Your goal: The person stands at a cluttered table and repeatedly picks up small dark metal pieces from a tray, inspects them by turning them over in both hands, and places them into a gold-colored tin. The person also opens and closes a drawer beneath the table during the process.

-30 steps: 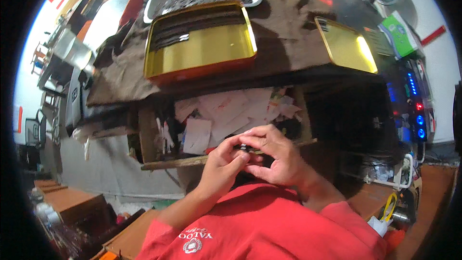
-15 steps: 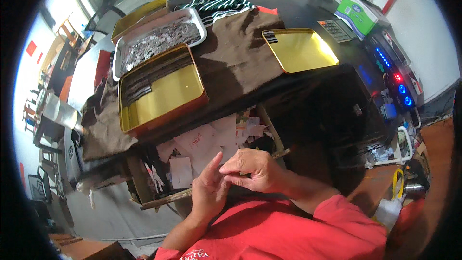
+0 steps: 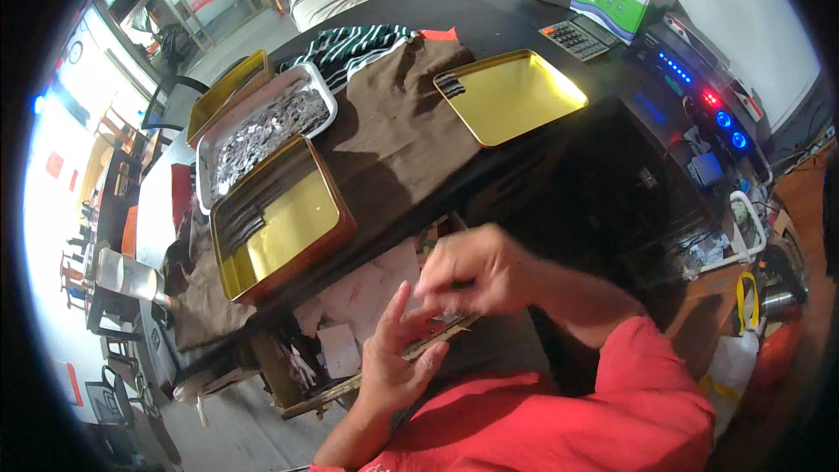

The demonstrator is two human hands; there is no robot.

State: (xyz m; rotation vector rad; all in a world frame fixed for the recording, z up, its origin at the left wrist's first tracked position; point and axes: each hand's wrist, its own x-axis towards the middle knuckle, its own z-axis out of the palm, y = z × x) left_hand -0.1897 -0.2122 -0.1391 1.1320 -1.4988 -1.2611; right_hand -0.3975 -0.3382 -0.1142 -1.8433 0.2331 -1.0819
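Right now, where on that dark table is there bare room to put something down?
The square gold tray on the right is nearly bare. Brown cloth lies open between it and the nearer gold tray. Crowded: the silver tray heaped with small metal pieces, and the paper-filled drawer by both hands.

Black table (image 3: 524, 17) is covered partly by brown cloth (image 3: 393, 131) and striped cloth (image 3: 350, 44). Two gold trays (image 3: 280, 227) (image 3: 511, 96) and a silver tray (image 3: 262, 127) are set on the cloth; calculator (image 3: 578, 35) and green box (image 3: 616, 0) on bare top.
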